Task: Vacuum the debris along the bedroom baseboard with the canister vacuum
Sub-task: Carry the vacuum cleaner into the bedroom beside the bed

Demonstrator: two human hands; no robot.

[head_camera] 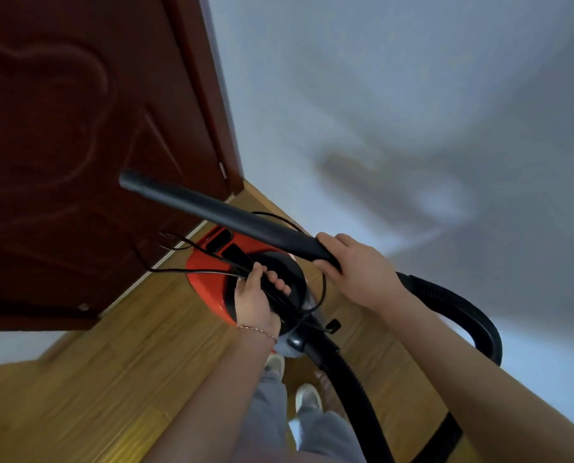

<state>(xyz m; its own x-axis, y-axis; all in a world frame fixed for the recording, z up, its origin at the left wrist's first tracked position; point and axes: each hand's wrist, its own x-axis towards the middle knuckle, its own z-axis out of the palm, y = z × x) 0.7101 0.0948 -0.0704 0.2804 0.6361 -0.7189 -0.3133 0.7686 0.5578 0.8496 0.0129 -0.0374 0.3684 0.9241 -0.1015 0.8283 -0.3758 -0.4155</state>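
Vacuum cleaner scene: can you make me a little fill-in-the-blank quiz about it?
The left hand grips the handle of the ____ canister vacuum, together with its cord.
The right hand holds the wand, coloured ____.
The hose loops on the person's ____ side.
Missing: red; black; right.

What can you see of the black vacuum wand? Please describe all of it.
The wand is a straight, rigid, dark tube, smooth like plastic, with a bare open end and no nozzle. It is raised off the floor and slants up-left towards the brown door, passing over the red canister. The right hand grips its lower end, where the ribbed hose begins.
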